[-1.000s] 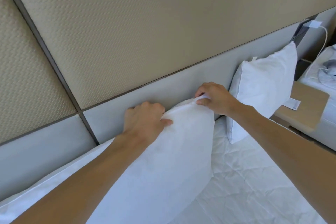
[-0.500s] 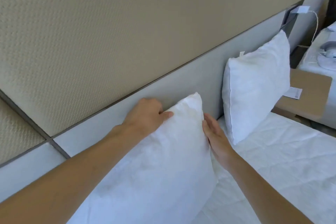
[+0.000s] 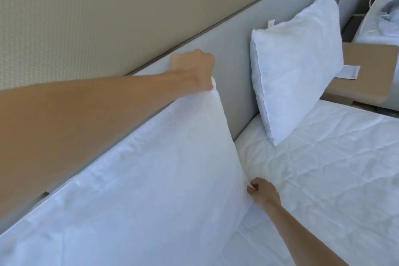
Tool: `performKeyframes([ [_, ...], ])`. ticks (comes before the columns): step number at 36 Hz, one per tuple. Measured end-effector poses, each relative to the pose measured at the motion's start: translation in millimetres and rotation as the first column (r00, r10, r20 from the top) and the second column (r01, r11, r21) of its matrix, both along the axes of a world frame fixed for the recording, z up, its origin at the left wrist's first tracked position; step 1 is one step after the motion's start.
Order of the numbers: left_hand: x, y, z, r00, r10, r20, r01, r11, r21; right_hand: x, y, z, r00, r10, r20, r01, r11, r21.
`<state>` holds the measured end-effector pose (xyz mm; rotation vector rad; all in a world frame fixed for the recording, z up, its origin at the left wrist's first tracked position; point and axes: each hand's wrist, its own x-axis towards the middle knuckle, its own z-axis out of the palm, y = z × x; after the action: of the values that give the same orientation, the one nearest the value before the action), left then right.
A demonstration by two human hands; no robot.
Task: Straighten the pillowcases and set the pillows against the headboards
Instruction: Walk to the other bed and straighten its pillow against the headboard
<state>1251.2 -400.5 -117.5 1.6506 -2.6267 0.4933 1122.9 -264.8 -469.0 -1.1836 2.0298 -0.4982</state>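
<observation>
Left hand grips near pillow top corner, right hand pinches bottom corner, long axis running leftward along headboard.

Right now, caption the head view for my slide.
Both hands pinch the near pillow's corners against the headboard.

Tan nightstand — beside a quilted mattress (white).
</observation>
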Motion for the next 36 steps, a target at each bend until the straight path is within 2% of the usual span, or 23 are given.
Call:
performKeyframes([
  [4,18,-9,-11,0.993,-0.110,-0.045,0.101,0.980,-0.171,-9,-10,-2,0.998,-0.052,-0.038,0.052,0.999,0.003],
  [9,35,-14,-23,0.963,-0.268,0.028,0.264,0.918,-0.296,-16,-4,-21,0.981,-0.036,-0.189,0.018,0.995,-0.097],
  [12,33,-19,-27,0.958,-0.285,0.042,0.283,0.904,-0.320,-13,-2,-28,0.971,-0.039,-0.238,0.005,0.990,-0.144],
  [14,31,-18,-27,0.968,-0.244,0.064,0.252,0.914,-0.317,-12,-4,-24,0.969,-0.037,-0.244,0.010,0.994,-0.111],
  [16,32,-14,-25,0.970,-0.237,0.062,0.245,0.930,-0.274,-14,-5,-14,0.978,-0.039,-0.205,0.034,0.999,-0.030],
  [19,30,-3,-18,0.973,-0.231,0.015,0.230,0.954,-0.193,-22,-8,7,0.997,-0.050,-0.055,0.054,0.995,0.084],
  [21,30,8,-10,0.974,-0.188,-0.128,0.180,0.981,-0.071,-31,-4,26,0.998,-0.043,0.051,0.040,0.998,0.052],
  [23,34,26,-4,0.936,-0.088,-0.341,0.115,0.991,0.061,-37,6,52,0.987,-0.027,0.160,0.031,0.999,-0.021],
  [25,44,62,-2,0.868,0.004,-0.496,0.024,0.998,0.051,-38,21,86,0.968,0.037,0.250,-0.015,0.996,-0.091],
  [28,75,145,-21,0.840,0.094,-0.534,-0.119,0.993,-0.011,-23,44,144,0.906,0.270,0.325,-0.222,0.959,-0.178],
  [29,89,179,-33,0.838,0.148,-0.526,-0.144,0.988,0.048,-13,52,163,0.866,0.353,0.354,-0.303,0.934,-0.191],
  [31,115,244,-60,0.782,0.339,-0.522,-0.201,0.931,0.304,12,67,197,0.767,0.509,0.391,-0.484,0.859,-0.168],
  [34,153,311,-98,0.678,0.593,-0.433,-0.158,0.694,0.703,61,84,234,0.601,0.684,0.414,-0.734,0.677,-0.055],
  [36,177,331,-117,0.677,0.673,-0.299,-0.097,0.484,0.870,97,91,247,0.504,0.746,0.434,-0.840,0.541,0.046],
])
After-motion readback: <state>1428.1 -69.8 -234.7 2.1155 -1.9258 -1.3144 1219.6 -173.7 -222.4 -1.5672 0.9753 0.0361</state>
